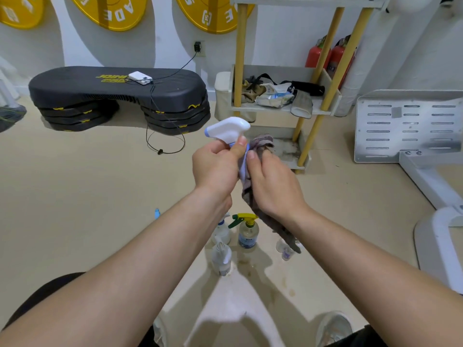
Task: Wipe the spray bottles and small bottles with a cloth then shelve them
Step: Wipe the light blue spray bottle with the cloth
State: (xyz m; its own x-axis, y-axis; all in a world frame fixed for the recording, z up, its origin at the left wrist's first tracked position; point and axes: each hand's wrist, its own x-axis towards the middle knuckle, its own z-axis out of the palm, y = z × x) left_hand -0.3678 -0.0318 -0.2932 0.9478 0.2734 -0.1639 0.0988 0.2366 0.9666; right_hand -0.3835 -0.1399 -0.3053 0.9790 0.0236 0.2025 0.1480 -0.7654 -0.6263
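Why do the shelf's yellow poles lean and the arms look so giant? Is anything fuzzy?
Head view: the wide-angle lens bends things, so the shelf poles lean and the near forearms swell; the small bottles on the floor look blurry; the spray bottle in the left hand is sharper; light is even, with pale shadows on the floor.

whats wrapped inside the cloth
The spray bottle: its white trigger head sticks out above, with the left hand gripping the neck. The cloth and right hand cover most of the bottle's body, so its contents and label cannot be seen.
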